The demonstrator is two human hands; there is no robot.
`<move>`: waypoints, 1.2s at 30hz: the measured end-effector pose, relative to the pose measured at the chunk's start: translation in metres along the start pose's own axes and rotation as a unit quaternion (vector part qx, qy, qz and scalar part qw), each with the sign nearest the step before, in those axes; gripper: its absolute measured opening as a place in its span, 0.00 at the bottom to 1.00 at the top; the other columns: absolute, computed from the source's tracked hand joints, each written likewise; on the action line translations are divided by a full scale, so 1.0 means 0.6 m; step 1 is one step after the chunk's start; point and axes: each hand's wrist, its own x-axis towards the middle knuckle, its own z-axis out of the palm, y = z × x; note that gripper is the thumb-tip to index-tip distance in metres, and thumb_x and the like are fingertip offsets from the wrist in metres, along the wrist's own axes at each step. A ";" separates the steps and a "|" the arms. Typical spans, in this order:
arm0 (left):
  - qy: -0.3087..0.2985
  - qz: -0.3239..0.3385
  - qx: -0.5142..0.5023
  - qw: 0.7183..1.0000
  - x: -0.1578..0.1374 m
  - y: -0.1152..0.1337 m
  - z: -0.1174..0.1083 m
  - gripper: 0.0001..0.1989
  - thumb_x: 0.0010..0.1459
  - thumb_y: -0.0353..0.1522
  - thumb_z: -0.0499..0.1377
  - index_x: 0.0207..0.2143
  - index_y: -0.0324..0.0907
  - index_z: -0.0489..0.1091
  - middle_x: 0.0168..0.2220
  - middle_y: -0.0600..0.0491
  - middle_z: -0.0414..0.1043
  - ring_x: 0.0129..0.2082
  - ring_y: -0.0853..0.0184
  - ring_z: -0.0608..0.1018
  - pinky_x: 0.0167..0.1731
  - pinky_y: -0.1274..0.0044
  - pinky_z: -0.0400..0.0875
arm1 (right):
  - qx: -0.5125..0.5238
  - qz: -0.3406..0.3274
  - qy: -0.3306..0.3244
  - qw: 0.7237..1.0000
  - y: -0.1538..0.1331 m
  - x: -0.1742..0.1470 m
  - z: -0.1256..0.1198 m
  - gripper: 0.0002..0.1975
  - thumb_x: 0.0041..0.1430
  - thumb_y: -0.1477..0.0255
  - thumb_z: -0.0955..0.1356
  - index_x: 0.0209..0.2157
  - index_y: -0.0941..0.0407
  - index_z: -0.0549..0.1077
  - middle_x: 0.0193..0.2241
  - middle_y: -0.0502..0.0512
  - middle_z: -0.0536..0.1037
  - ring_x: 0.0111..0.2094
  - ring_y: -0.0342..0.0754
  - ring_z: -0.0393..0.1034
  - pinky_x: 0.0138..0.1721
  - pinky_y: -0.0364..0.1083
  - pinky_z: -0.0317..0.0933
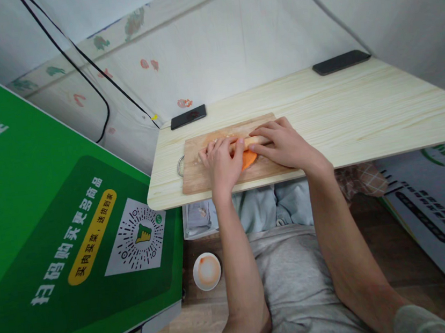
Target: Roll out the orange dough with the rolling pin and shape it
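A wooden cutting board (196,176) with a metal handle at its left end lies near the table's front edge. On it is a flat piece of orange dough (249,159), partly covered by a pale wooden rolling pin (259,140). My left hand (224,161) rests over the pin's left part, its fingers bent across it. At the other end, my right hand (284,141) lies on the pin with fingers curved over the top. Much of the pin and dough is hidden beneath both hands. Whitish-orange residue marks the board behind the pin.
Two black phones, one left (188,117) and one right (341,62), lie along the back of the pale wooden table (382,114) by the wall. A green printed panel (69,207) stands at left. Below, a white bowl (207,271) with orange residue sits beside my left forearm.
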 end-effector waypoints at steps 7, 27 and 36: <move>-0.001 -0.004 -0.004 1.000 0.001 0.000 0.000 0.15 0.78 0.43 0.56 0.46 0.50 0.82 0.55 0.52 0.86 0.57 0.55 0.78 0.64 0.59 0.61 | 0.003 0.000 -0.006 1.000 -0.004 0.000 -0.004 0.24 0.73 0.53 0.67 0.59 0.50 0.83 0.57 0.65 0.82 0.61 0.73 0.65 0.63 0.70 0.65; -0.005 -0.005 -0.007 1.000 0.002 -0.001 0.001 0.14 0.78 0.42 0.57 0.46 0.51 0.81 0.55 0.52 0.86 0.57 0.55 0.78 0.63 0.59 0.62 | 0.005 -0.003 -0.050 0.999 -0.004 -0.008 -0.017 0.26 0.73 0.54 0.66 0.62 0.54 0.80 0.59 0.65 0.82 0.61 0.71 0.67 0.66 0.69 0.63; -0.003 -0.003 -0.007 1.000 0.001 -0.003 0.002 0.14 0.78 0.42 0.57 0.44 0.50 0.81 0.55 0.53 0.86 0.57 0.55 0.78 0.63 0.60 0.61 | 0.009 -0.008 -0.045 0.999 -0.004 -0.009 -0.018 0.25 0.73 0.54 0.66 0.62 0.51 0.81 0.58 0.64 0.82 0.61 0.71 0.67 0.66 0.70 0.63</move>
